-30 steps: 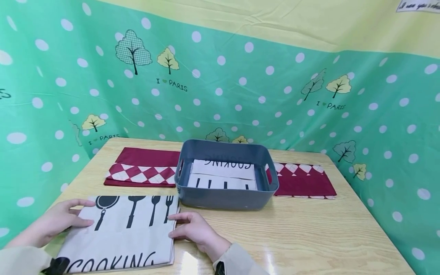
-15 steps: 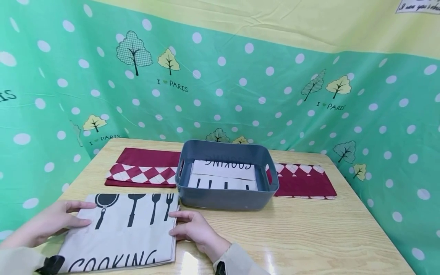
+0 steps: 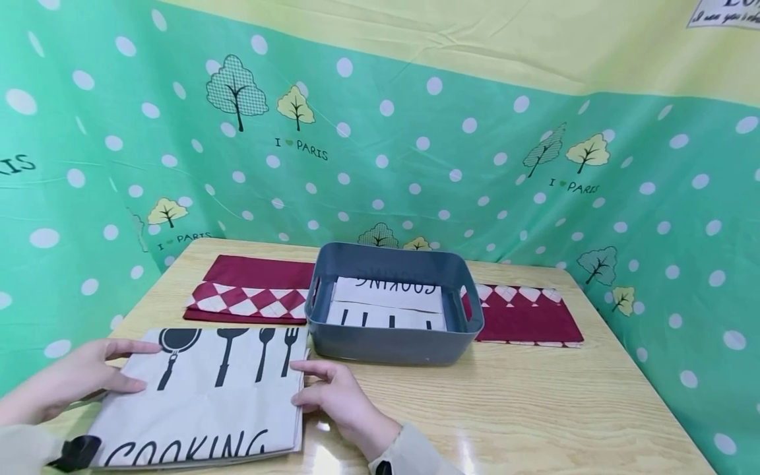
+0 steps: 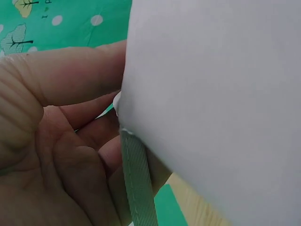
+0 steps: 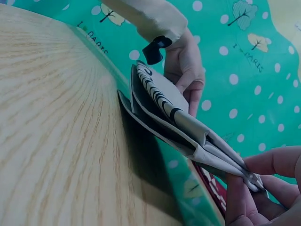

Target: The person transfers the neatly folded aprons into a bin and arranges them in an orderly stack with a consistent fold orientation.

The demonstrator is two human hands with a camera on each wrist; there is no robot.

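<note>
A folded white apron [image 3: 196, 402] with black utensil prints and the word COOKING is held between both hands. At its left edge my left hand [image 3: 83, 376] grips it, thumb on top and fingers underneath; a grey-green strap [image 4: 136, 179] hangs beside the fingers in the left wrist view. My right hand [image 3: 344, 399] pinches the right edge between thumb and fingers. The right wrist view shows the apron's folded layers [image 5: 188, 136] raised off the table, the lower ones sagging apart. Behind it stands a grey-blue basket [image 3: 392, 346] with another folded white COOKING cloth [image 3: 386, 293] inside.
Left of the basket lies a folded maroon cloth [image 3: 261, 272] with a white diamond band. A similar maroon cloth [image 3: 528, 320] lies on the right, partly behind the basket. The wooden table [image 3: 534, 402] backs onto a green dotted curtain [image 3: 380, 132].
The apron has risen slightly and shifted a little left, with both hands holding it. My left hand has moved a bit left. The basket and maroon cloths stay put.
</note>
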